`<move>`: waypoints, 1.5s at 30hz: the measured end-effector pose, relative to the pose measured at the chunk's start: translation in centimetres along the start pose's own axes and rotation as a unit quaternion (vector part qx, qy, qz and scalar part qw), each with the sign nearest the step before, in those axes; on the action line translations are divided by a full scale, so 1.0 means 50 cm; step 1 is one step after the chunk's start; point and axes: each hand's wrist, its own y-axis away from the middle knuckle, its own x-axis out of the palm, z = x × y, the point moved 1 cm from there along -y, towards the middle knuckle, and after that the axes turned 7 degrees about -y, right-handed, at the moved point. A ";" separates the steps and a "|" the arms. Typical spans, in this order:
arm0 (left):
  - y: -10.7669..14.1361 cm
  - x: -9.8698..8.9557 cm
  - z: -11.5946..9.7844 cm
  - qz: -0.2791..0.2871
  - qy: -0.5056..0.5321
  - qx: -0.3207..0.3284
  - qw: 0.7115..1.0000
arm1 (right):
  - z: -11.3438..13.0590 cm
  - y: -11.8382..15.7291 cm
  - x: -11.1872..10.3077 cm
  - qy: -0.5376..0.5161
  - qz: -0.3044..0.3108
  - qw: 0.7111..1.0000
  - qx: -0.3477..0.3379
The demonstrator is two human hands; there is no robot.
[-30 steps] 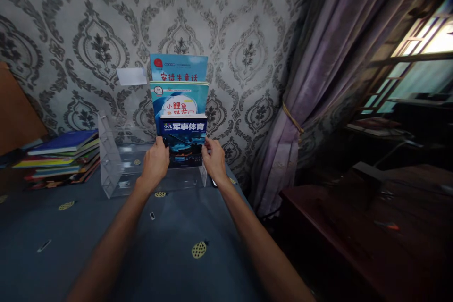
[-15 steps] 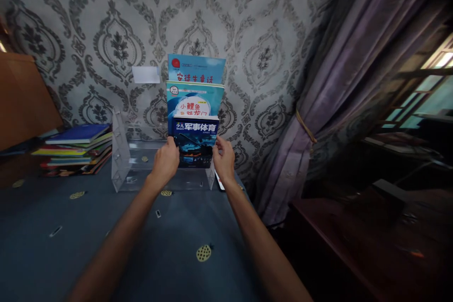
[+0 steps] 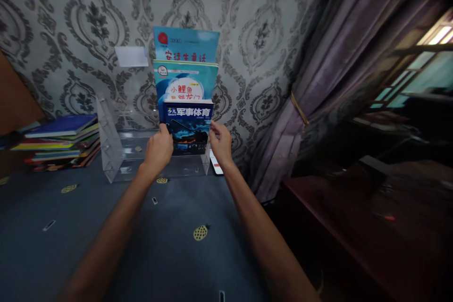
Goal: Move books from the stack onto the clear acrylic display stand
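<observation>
A dark blue book (image 3: 187,127) stands upright at the front of a clear tiered rack (image 3: 110,139). My left hand (image 3: 159,147) grips its left edge with curled fingers, and my right hand (image 3: 221,140) pinches its right edge. Behind it, one tier higher, is a teal book (image 3: 186,78) with a white oval on the cover. A light blue book (image 3: 187,43) with red lettering rises at the back. The lower parts of both rear books are hidden by the ones in front.
Left of the rack lies a stack of books (image 3: 63,139). A phone (image 3: 215,163) sits by the rack's right end. A white card (image 3: 131,56) is above the rack's left part. Purple curtain (image 3: 283,141) hangs at right, beside a dark red surface (image 3: 318,198).
The view has shifted, so the rack, books and hands appear a little higher and further left. Both hands keep their places at the dark blue book's edges.
</observation>
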 end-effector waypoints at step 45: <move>-0.005 -0.001 0.012 -0.012 0.047 0.010 0.999 | 0.014 0.004 -0.012 0.098 0.060 0.993 0.019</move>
